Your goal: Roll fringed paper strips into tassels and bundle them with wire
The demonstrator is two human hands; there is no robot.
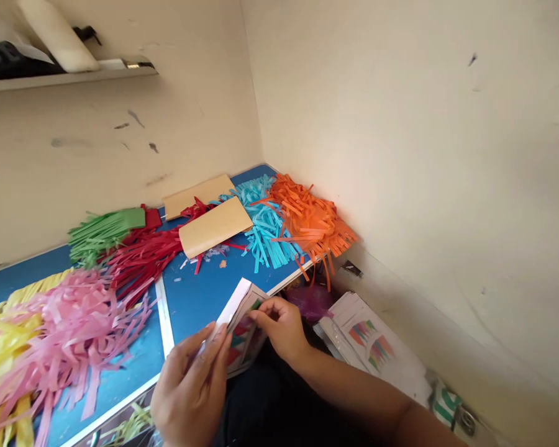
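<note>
A folded printed paper (249, 332) with a white outer edge and red and green pictures is held up over my lap, in front of the blue table. Wrapped round its left side is my left hand (193, 385), fingers along the white edge. My right hand (282, 326) pinches the upper right part of the same paper between thumb and fingers. Behind the hands, a tan folded card (215, 227) lies on the table (198, 285).
Fringed paper lies in heaps: pink (81, 316), yellow (18, 329), green (105, 233), red (146, 257), light blue (270, 233) and orange (312, 220). Printed sheets (377, 347) lie low at the right by the wall. A shelf (69, 79) is at upper left.
</note>
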